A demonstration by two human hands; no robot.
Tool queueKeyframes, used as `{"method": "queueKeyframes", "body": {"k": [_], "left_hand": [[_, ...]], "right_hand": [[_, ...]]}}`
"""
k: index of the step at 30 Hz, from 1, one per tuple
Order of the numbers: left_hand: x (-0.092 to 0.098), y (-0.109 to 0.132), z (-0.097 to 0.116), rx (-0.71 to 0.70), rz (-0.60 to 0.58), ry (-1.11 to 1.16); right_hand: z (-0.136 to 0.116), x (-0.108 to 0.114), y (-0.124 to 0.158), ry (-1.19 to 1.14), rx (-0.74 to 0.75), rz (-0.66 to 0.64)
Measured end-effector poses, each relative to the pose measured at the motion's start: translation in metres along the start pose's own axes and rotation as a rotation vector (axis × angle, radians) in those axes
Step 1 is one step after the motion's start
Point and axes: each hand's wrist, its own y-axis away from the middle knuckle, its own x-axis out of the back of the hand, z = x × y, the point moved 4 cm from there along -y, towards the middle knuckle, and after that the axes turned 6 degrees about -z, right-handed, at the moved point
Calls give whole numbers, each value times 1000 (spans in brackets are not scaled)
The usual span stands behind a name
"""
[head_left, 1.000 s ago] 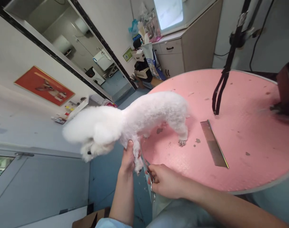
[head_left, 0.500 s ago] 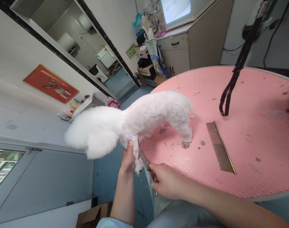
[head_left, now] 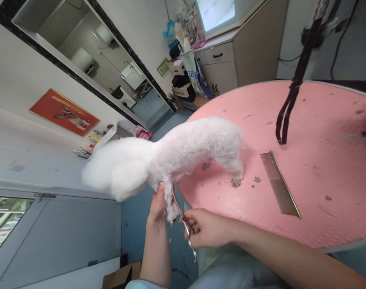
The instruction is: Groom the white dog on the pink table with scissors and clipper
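My left hand [head_left: 157,205] is closed around the dog's front leg [head_left: 170,202]; my right hand [head_left: 205,228] grips scissors [head_left: 183,218], blades against that leg.

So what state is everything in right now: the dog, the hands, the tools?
White dog: standing at the edge of the pink table, one front leg lifted.
Left hand: gripping that front leg.
Right hand: holding scissors.
Scissors: blades along the lifted leg; open or shut unclear.
Metal comb: lying flat on the table, untouched.
Black strap: hanging slack, not on the dog.
Cabinet drawers: shut.
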Motion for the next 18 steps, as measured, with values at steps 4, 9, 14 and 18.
{"method": "queueKeyframes", "body": {"k": [4, 9, 14, 18], "left_hand": [[-2, 1, 1, 55, -20, -24], [-5, -6, 7, -24, -59, 45], [-20, -6, 17, -56, -196, 137], [-27, -4, 19, -63, -167, 150]], "right_hand": [[-2, 0, -1, -27, -18, 25], [-2, 1, -1, -40, -28, 52], [12, -2, 10, 2, -30, 73], [17, -3, 22, 244, -34, 140]]}}
